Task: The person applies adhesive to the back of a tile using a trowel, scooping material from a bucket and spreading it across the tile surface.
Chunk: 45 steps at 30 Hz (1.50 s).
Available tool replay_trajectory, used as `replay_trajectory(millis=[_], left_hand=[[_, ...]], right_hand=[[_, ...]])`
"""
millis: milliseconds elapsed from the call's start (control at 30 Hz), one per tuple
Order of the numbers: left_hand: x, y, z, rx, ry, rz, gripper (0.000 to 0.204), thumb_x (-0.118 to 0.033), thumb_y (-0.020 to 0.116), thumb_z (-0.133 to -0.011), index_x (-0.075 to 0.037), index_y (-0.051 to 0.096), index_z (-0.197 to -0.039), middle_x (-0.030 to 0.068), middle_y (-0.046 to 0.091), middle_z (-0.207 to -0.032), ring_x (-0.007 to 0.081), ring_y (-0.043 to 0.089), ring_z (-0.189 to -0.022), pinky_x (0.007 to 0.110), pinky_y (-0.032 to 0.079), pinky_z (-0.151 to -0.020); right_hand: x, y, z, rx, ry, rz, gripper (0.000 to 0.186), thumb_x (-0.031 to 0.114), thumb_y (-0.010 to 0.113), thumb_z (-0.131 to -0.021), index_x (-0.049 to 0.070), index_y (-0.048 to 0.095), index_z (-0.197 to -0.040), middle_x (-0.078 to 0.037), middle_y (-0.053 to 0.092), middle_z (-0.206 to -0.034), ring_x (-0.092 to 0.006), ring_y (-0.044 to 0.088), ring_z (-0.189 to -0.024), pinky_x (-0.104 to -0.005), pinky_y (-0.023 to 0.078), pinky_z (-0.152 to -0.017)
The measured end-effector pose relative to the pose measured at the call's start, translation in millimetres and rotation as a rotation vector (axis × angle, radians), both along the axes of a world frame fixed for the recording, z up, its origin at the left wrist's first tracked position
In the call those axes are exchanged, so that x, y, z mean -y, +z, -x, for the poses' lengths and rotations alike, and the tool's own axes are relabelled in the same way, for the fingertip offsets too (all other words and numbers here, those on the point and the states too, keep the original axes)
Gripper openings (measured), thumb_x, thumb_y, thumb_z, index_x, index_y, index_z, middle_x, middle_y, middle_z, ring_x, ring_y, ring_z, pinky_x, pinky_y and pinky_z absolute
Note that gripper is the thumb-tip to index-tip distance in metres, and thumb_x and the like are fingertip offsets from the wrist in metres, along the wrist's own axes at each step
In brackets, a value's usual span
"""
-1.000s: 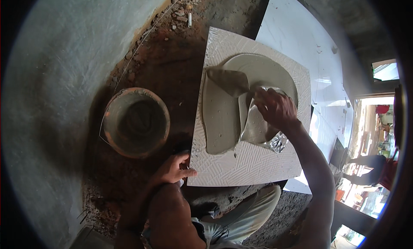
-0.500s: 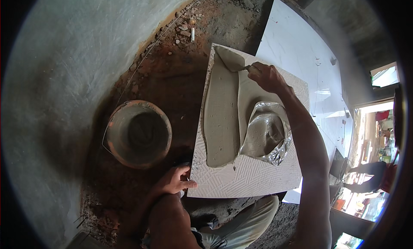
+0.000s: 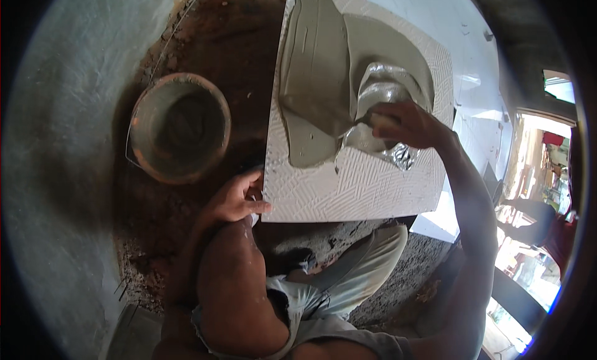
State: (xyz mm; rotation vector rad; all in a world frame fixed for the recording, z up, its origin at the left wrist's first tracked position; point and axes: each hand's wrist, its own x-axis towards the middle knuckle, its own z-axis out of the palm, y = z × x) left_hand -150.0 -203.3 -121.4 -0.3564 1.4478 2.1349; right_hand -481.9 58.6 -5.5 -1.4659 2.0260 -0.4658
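A large tile [image 3: 367,189] lies with its ridged back up, tilted a little in view. Grey wet mortar [image 3: 314,55] is spread over its left and upper parts, with a thicker mound on the right. My right hand [image 3: 404,125] is closed round the handle of a trowel [image 3: 320,116]. The trowel's blade, smeared by motion, rests on the mortar and points left. At the tile's near left corner my left hand [image 3: 239,197] grips the edge, thumb on top. Its other fingers are partly hidden beneath the tile.
A round bucket [image 3: 180,129] with mortar residue inside stands left of the tile on reddish dirt. A grey wall [image 3: 68,142] rises at the left. Pale glossy tiles [image 3: 479,92] lie to the right, near a bright opening where another person [image 3: 538,226] is partly visible.
My right hand has drawn the trowel from the tile's far edge toward me, to the mortar's near part. The view has shifted, so everything sits higher. My left hand still grips the corner.
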Motion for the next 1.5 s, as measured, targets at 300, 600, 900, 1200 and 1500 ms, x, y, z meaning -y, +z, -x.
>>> replay_trajectory(millis=[300,600,900,1200,1500], left_hand=[[13,-4,-17,0.052,0.004,-0.33,0.072,-0.005,0.076,-0.076,0.001,0.045,-0.14,0.007,0.061,-0.114,0.0139,0.06,-0.101,0.031,0.049,-0.091],[15,-8,-21,0.048,0.03,-0.343,0.072,-0.001,0.063,-0.072,0.005,0.043,-0.142,0.0093,0.06,-0.119,0.0156,0.062,-0.094,0.033,0.051,-0.089],[11,-17,-19,0.078,0.031,-0.324,0.057,-0.004,0.07,-0.083,0.002,0.049,-0.137,0.0065,0.062,-0.117,0.0151,0.06,-0.105,0.033,0.049,-0.094],[15,-11,-12,0.091,-0.019,-0.26,0.049,-0.005,0.072,-0.086,0.001,0.052,-0.13,0.0068,0.062,-0.115,0.0151,0.058,-0.109,0.032,0.047,-0.097],[11,-18,-12,0.064,-0.034,-0.238,0.045,-0.008,0.073,-0.089,-0.001,0.054,-0.128,0.0057,0.062,-0.115,0.014,0.059,-0.109,0.032,0.049,-0.096]], right_hand=[[-43,15,-140,0.091,-0.16,-0.176,0.038,0.03,0.072,-0.089,0.011,0.066,-0.122,-0.013,0.072,-0.096,-0.0345,0.071,-0.08,-0.0434,0.058,-0.077],[-88,11,-218,-0.04,-0.104,-0.165,0.039,0.023,0.075,-0.087,0.01,0.063,-0.122,-0.005,0.061,-0.077,-0.0227,0.065,-0.062,-0.0376,0.054,-0.051],[-95,11,-144,-0.427,-0.164,-0.108,0.037,0.019,0.077,-0.082,0.012,0.067,-0.117,-0.004,0.062,-0.078,-0.0232,0.067,-0.069,-0.0381,0.056,-0.055],[-28,-7,34,-0.627,-0.283,0.006,0.031,0.032,0.068,-0.092,0.022,0.063,-0.121,-0.008,0.068,-0.094,-0.0265,0.07,-0.067,-0.0427,0.058,-0.056],[24,-8,165,-0.317,-0.347,-0.08,0.037,0.034,0.063,-0.095,0.007,0.065,-0.121,-0.015,0.071,-0.108,-0.0285,0.068,-0.098,-0.0409,0.053,-0.087]])
